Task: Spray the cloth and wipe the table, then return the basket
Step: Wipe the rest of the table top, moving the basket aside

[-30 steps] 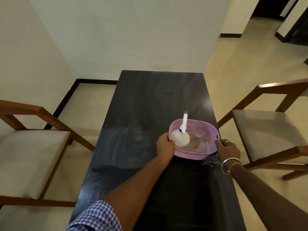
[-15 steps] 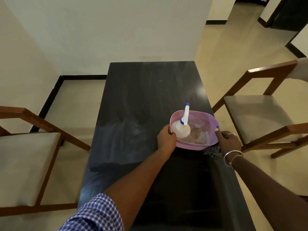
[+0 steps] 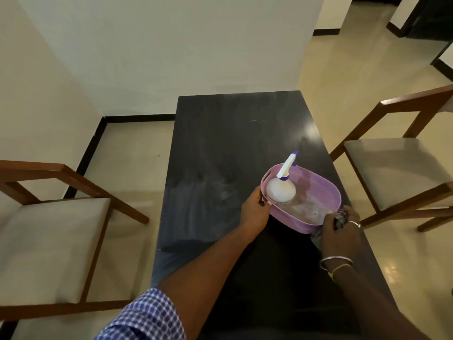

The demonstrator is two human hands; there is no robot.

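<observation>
A pink plastic basket point(image 3: 318, 190) sits at the right side of the dark table point(image 3: 232, 148), tilted a little. Inside it stands a white spray bottle point(image 3: 280, 191) with a blue-tipped nozzle. My left hand point(image 3: 255, 209) grips the basket's left rim. My right hand point(image 3: 339, 231) is at the basket's near right corner, closed on a dark patterned cloth point(image 3: 341, 218) bunched against the basket; whether it also holds the rim is hidden. Wet smears show on the tabletop left of the basket.
A wooden chair with a beige seat point(image 3: 49, 236) stands left of the table, another point(image 3: 397, 168) to the right. A white wall point(image 3: 171, 45) rises behind the table's far end. Tiled floor point(image 3: 343, 69) opens toward a doorway at the back right.
The basket has turned and tipped slightly, its right corner nearer to me. My right hand has shifted from the right rim to the near corner over the cloth. The view has swung.
</observation>
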